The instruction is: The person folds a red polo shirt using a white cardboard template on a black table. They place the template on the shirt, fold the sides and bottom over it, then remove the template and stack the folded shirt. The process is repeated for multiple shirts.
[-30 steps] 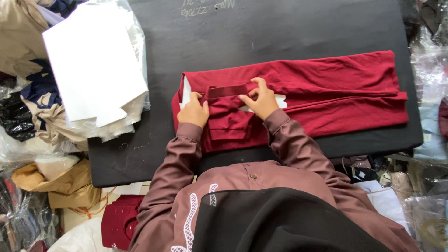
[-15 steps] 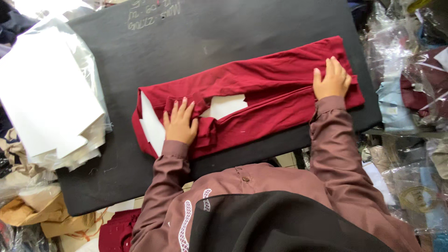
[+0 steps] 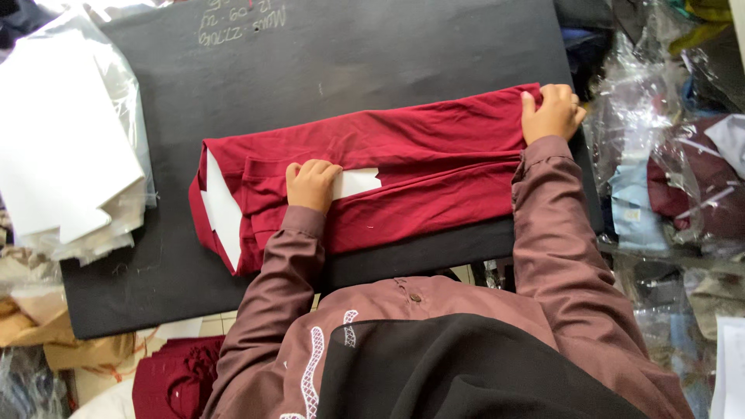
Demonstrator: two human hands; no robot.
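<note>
A folded dark red knit garment (image 3: 419,167) is laid across the black counter (image 3: 310,70), white card (image 3: 221,209) inside. Its middle is pressed by the curled left hand (image 3: 310,185); its far end is gripped by the right hand (image 3: 552,112). White sheets (image 3: 62,147) are stacked beside.

A dark, matte surface (image 3: 310,85) fills the middle, with faint chalk marks near its far edge. Left of it lies a stack of white card sheets (image 3: 62,140) on clear plastic. To the right — heaps of bagged garments in crinkled clear wrap (image 3: 667,178). Pale floor tiles (image 3: 209,322) show below, beside brown paper (image 3: 77,361). Light is even — soft.
</note>
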